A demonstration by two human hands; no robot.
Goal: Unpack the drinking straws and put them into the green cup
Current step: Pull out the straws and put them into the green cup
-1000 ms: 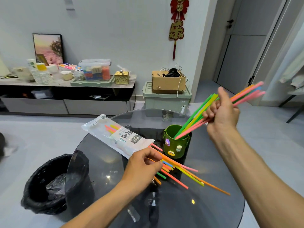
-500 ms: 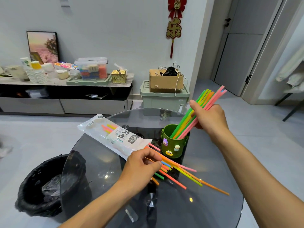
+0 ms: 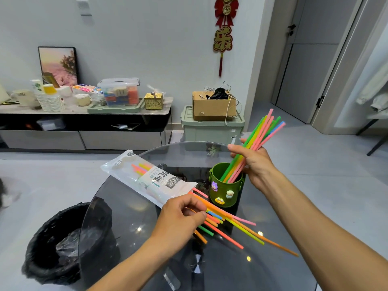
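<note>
Nearest, the left hand (image 3: 178, 217) pinches loose straws (image 3: 228, 225) spilling from the packet (image 3: 147, 181) onto the glass counter (image 3: 126, 217). Beyond, the right hand (image 3: 255, 162) grips a bundle (image 3: 260, 135) with its lower ends inside the green cup (image 3: 225, 190); release gently, keeping the cup upright. The cup's bottom is hidden.

You face round dark glass table (image 3: 130, 223). Green cup (image 3: 225, 191) stands upright near centre, toward 1 o'clock. White straw packet (image 3: 147, 179) lies flat at 10 o'clock from cup, open end near cup. Loose coloured straws (image 3: 237, 227) fan out of that open end across glass toward 4 o'clock, passing just in front of cup.
</note>
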